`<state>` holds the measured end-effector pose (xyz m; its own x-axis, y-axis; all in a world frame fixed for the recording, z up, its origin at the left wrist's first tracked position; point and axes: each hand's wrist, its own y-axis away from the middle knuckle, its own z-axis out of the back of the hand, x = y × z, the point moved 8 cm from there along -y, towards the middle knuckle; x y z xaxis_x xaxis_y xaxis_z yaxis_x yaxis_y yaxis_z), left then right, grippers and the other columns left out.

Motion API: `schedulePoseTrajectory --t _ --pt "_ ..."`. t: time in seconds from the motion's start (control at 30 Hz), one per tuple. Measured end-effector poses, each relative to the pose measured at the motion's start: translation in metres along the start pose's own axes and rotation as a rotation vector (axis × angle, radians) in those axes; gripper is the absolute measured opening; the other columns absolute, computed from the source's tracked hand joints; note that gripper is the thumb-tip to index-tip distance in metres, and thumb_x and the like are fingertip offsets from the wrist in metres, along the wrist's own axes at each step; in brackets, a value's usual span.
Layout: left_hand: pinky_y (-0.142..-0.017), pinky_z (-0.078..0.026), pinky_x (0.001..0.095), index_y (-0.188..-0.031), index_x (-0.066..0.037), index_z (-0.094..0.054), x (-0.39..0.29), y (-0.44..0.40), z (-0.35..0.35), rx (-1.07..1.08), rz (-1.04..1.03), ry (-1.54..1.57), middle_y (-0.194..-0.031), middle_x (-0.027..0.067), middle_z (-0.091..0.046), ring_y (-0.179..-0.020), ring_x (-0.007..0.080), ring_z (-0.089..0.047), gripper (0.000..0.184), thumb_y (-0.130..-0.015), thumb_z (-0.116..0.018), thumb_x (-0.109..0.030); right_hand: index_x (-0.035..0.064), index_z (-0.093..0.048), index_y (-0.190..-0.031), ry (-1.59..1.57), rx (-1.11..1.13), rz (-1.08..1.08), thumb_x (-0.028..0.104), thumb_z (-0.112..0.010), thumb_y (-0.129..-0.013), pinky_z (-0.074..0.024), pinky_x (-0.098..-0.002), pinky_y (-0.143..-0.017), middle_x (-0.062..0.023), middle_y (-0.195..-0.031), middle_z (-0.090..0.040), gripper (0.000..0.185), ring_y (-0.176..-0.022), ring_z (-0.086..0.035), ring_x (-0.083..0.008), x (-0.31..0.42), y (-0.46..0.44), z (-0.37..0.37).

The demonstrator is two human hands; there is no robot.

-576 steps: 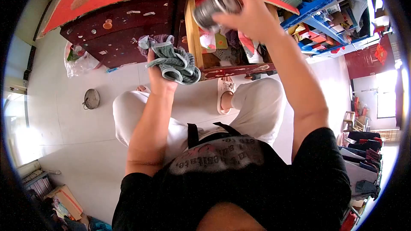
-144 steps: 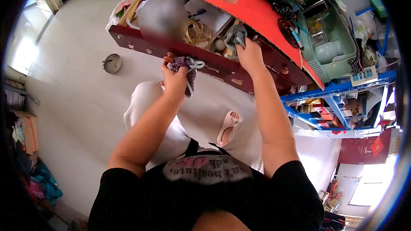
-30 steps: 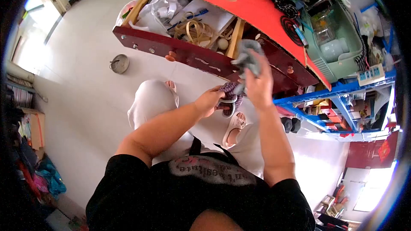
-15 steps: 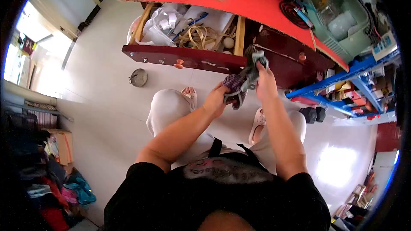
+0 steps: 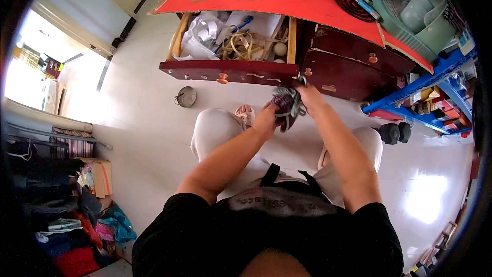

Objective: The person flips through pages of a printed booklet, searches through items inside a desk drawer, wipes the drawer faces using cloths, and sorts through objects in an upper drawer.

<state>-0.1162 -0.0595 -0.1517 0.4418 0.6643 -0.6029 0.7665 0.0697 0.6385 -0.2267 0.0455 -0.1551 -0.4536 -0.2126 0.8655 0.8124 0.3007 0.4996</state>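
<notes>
My left hand [image 5: 265,120] is closed on a bundle of purple knitted cloth [image 5: 281,103] with pale edging. My right hand [image 5: 309,98] is closed on grey-green knitted cloth [image 5: 293,97] at the bundle's right side. The two cloths touch each other between my hands, above the floor and in front of the pulled-out drawer [image 5: 236,72]. Inside the drawer are white plastic bags [image 5: 201,35], coiled tan straps [image 5: 243,46], a blue brush and a round pale ball [image 5: 280,49].
A red tabletop [image 5: 302,1] covers the dark red cabinet [image 5: 348,69]. On it are a black coil and a green basket [image 5: 410,38]. A blue shelf [image 5: 410,95] and black dumbbells [image 5: 390,133] stand right. A round metal lid [image 5: 186,97] lies on the floor. Clothes are piled lower left.
The grey-green cloth has come down against the purple one, and my right hand has moved lower, closer to my left. The whole view has shifted, with more of the left side showing.
</notes>
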Motion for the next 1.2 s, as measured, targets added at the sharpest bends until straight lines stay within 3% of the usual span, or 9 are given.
schedulePoseTrajectory --t 0.13,0.27,0.33,0.53,0.7,0.8,1.0,1.13,1.2 --pt "-0.075 -0.045 0.0353 -0.103 -0.006 -0.048 0.023 -0.015 0.007 0.039 0.102 -0.067 -0.1 0.0077 -0.053 -0.091 0.0204 -0.052 0.025 -0.085 -0.039 -0.021 -0.0022 -0.046 -0.106 0.714 -0.121 0.16 0.023 -0.048 -0.076 -0.041 -0.0398 -0.076 -0.0234 -0.096 -0.052 0.039 -0.088 -0.051 -0.0369 0.018 0.048 0.003" --pt "-0.079 -0.044 0.0348 -0.108 -0.008 -0.047 0.015 0.005 -0.03 0.312 0.151 0.089 -0.103 0.0062 -0.054 -0.095 0.0201 -0.051 0.037 -0.087 -0.039 -0.037 -0.0038 -0.039 -0.112 0.824 -0.063 0.446 0.023 -0.052 -0.075 -0.0377 -0.0422 -0.085 -0.0289 -0.109 -0.044 0.048 -0.101 -0.044 -0.0409 0.018 0.092 -0.017" --pt "-0.08 -0.043 0.0339 -0.108 -0.006 -0.048 0.021 -0.002 -0.027 0.287 0.109 0.086 -0.101 0.0073 -0.056 -0.094 0.0201 -0.052 0.036 -0.085 -0.046 -0.033 -0.0036 -0.034 -0.117 1.043 0.194 0.567 0.025 -0.054 -0.073 -0.0381 -0.0399 -0.087 -0.0289 -0.112 -0.043 0.056 -0.103 -0.043 -0.0409 0.016 0.106 -0.033" --pt "-0.075 -0.046 0.0335 -0.109 -0.004 -0.044 0.012 0.024 -0.049 0.345 0.152 -0.012 -0.097 0.0075 -0.055 -0.089 0.0193 -0.054 0.035 -0.078 -0.058 -0.013 0.0016 -0.04 -0.116 1.349 0.248 0.353 0.029 -0.055 -0.072 -0.0399 -0.0395 -0.083 -0.026 -0.116 -0.041 0.054 -0.097 -0.048 -0.0388 0.054 0.146 -0.02" --pt "-0.078 -0.043 0.0322 -0.108 -0.004 -0.046 0.02 0.02 -0.055 0.401 0.208 0.003 -0.096 0.0071 -0.056 -0.087 0.0179 -0.054 0.035 -0.075 -0.059 -0.011 0.0009 -0.059 -0.087 1.279 0.298 0.475 0.023 -0.053 -0.076 -0.0436 -0.0355 -0.074 -0.0166 -0.086 -0.057 0.025 -0.084 -0.055 -0.0312 0.141 0.178 -0.044" --pt "-0.07 -0.046 0.0302 -0.11 0.0 -0.043 0.035 -0.008 -0.054 0.341 0.051 0.039 -0.09 0.0095 -0.056 -0.08 0.019 -0.056 0.042 -0.072 -0.06 -0.009 0.0006 -0.057 -0.086 1.074 0.279 0.791 0.018 -0.05 -0.079 -0.0433 -0.0332 -0.073 -0.0141 -0.087 -0.057 0.02 -0.083 -0.055 -0.0287 0.208 0.179 -0.079" --pt "-0.079 -0.041 0.0311 -0.108 0.003 -0.045 0.03 -0.002 -0.065 0.369 0.046 -0.106 -0.097 0.0104 -0.056 -0.088 0.0202 -0.053 0.04 -0.07 -0.057 -0.004 -0.0001 -0.054 -0.091 0.951 0.374 1.254 0.013 -0.044 -0.082 -0.0406 -0.0357 -0.078 -0.0143 -0.093 -0.056 0.019 -0.088 -0.052 -0.0317 0.234 0.07 -0.175" --pt "-0.08 -0.041 0.0316 -0.109 0.004 -0.043 0.02 -0.001 -0.064 0.319 0.019 -0.172 -0.097 0.0118 -0.054 -0.088 0.0205 -0.052 0.042 -0.07 -0.058 -0.005 0.0008 -0.057 -0.087 1.299 0.355 1.201 0.02 -0.044 -0.082 -0.0405 -0.0381 -0.077 -0.0156 -0.093 -0.056 0.024 -0.087 -0.051 -0.0325 0.211 0.015 -0.186" --pt "-0.08 -0.041 0.0317 -0.11 0.004 -0.042 0.018 0.0 -0.065 0.314 0.003 -0.197 -0.098 0.0121 -0.054 -0.088 0.0205 -0.052 0.043 -0.071 -0.058 -0.005 0.0022 -0.06 -0.08 1.635 0.337 0.679 0.029 -0.044 -0.081 -0.0414 -0.0393 -0.074 -0.0169 -0.087 -0.057 0.031 -0.084 -0.052 -0.0332 0.204 -0.006 -0.164"
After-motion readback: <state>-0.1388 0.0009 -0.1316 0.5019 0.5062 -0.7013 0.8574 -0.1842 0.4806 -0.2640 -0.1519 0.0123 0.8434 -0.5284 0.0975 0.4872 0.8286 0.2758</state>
